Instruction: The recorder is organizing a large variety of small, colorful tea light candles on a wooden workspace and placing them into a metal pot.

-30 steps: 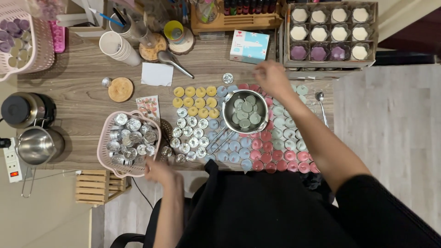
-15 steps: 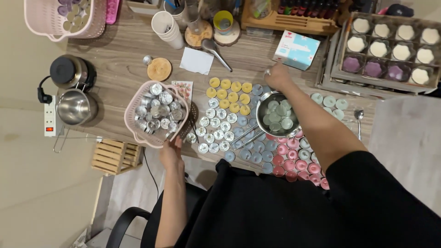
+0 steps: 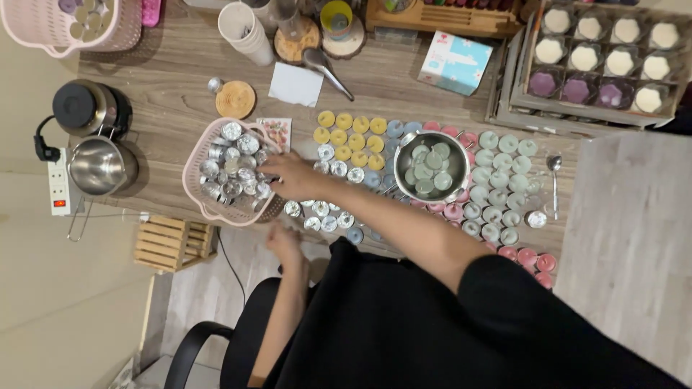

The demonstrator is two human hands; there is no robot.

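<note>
My right hand [image 3: 288,176] reaches across from the right to the edge of a pink basket [image 3: 191,173] full of empty metal tealight cups [image 3: 231,162], with its fingertips on the cups. Whether it grips one is unclear. My left hand [image 3: 285,241] is blurred and hangs just below the table's near edge, under the basket. Loose metal cups [image 3: 321,209] lie on the wooden table beside the basket. A steel bowl [image 3: 404,148] of grey-green wax discs stands among rows of yellow [image 3: 349,137], grey-green [image 3: 497,173] and pink tealights [image 3: 530,256].
A black kettle [image 3: 90,108], a steel pot [image 3: 101,166] and a power strip [image 3: 58,184] sit at the left. A tray of jar candles [image 3: 605,57], a blue-white box [image 3: 454,61], a white cup [image 3: 245,29] and a second pink basket [image 3: 72,25] line the far side. A wooden crate [image 3: 173,243] stands below.
My right hand has left the steel bowl and swung left to the pink basket. My left hand has dropped from the basket to below the table edge. The view has shifted.
</note>
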